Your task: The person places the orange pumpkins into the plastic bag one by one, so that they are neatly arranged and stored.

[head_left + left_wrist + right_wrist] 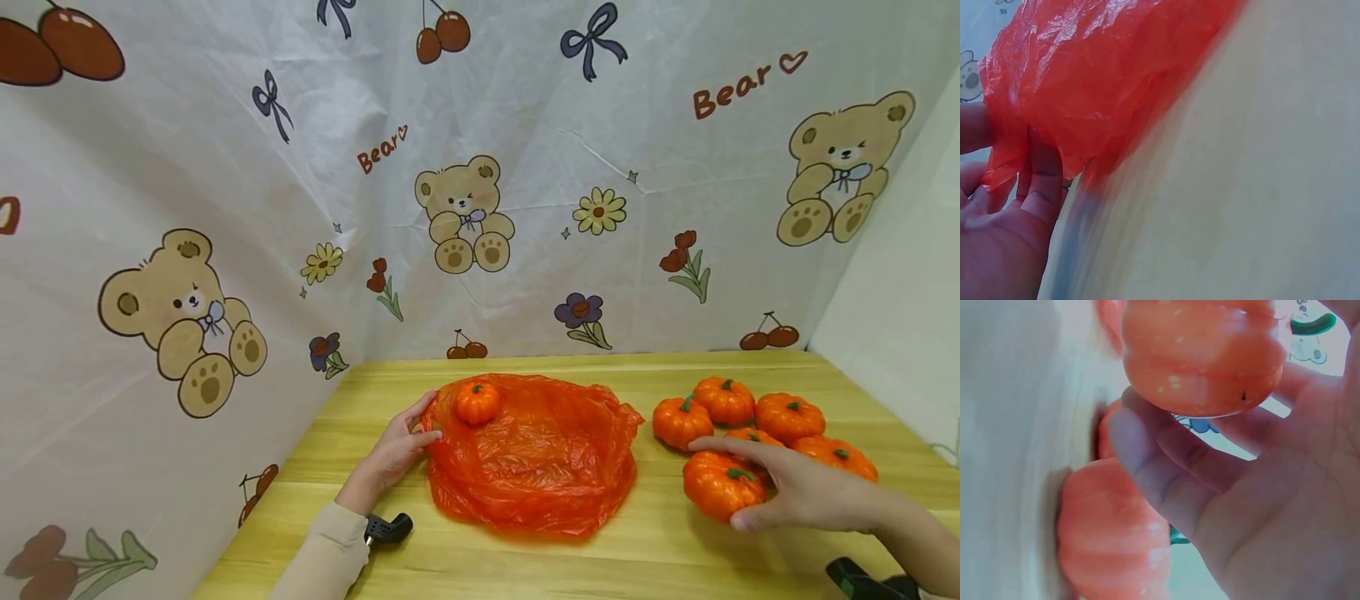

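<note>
A red plastic bag (536, 467) lies spread on the table with its mouth facing up, and one small toy pumpkin (477, 402) sits inside near its back left. My left hand (395, 454) grips the bag's left edge between thumb and fingers; in the left wrist view the thin red film (1104, 75) passes between the fingers. On the right, my right hand (802, 487) holds an orange toy pumpkin (718, 487) with a green stem. The right wrist view shows this pumpkin (1204, 359) between thumb and fingers, above another pumpkin (1115, 531).
Several more toy pumpkins (789, 417) cluster at the table's right, behind and beside my right hand. A bear-printed curtain (510, 108) borders the wooden table (645, 550) at the back and left. A white wall (892, 292) stands at the right.
</note>
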Tool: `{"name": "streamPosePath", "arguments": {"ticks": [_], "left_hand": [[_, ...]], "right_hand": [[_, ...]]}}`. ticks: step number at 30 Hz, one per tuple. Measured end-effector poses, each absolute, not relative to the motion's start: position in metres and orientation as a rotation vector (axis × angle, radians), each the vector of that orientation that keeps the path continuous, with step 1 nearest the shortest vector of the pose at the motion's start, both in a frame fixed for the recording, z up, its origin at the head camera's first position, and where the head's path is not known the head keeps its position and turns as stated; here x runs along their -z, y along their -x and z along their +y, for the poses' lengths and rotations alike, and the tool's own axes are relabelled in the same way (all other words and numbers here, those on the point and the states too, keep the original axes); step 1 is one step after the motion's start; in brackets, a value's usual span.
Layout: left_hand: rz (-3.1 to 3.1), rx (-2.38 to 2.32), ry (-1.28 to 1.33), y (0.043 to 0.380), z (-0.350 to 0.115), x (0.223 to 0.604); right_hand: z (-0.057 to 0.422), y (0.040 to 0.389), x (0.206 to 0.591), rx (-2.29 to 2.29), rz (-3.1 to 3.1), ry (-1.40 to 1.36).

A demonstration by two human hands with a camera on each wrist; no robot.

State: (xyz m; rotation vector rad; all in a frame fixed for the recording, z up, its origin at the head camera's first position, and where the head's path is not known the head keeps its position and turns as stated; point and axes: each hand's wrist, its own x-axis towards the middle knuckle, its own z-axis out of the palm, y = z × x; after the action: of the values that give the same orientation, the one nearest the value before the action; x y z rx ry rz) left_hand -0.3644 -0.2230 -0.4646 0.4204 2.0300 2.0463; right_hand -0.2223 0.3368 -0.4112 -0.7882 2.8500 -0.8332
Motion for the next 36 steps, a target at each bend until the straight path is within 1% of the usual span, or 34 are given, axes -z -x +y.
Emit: {"name": "streamPosePath", "arguments": {"ticks": [10, 18, 26, 36], "left_hand": [[2.032, -2.038, -0.419, 0.364, -0.223, 0.465], [2.025, -2.043, -0.407, 0.364, -0.222, 0.465], [2.019, -2.039, -0.415, 0.365, -0.223, 0.467], [2.015, -2.04, -0.424, 0.364, -0.223, 0.466]], "right_hand": [[0.321, 0.228, 0.385, 0.859, 2.862, 0.796], [0.298, 0.23, 0.364, 1.011, 2.735, 0.643], [0.275, 0.242, 0.356, 1.055, 2.739, 0.697], [0.245, 0.258, 0.348, 1.127, 2.72, 0.647]]}}
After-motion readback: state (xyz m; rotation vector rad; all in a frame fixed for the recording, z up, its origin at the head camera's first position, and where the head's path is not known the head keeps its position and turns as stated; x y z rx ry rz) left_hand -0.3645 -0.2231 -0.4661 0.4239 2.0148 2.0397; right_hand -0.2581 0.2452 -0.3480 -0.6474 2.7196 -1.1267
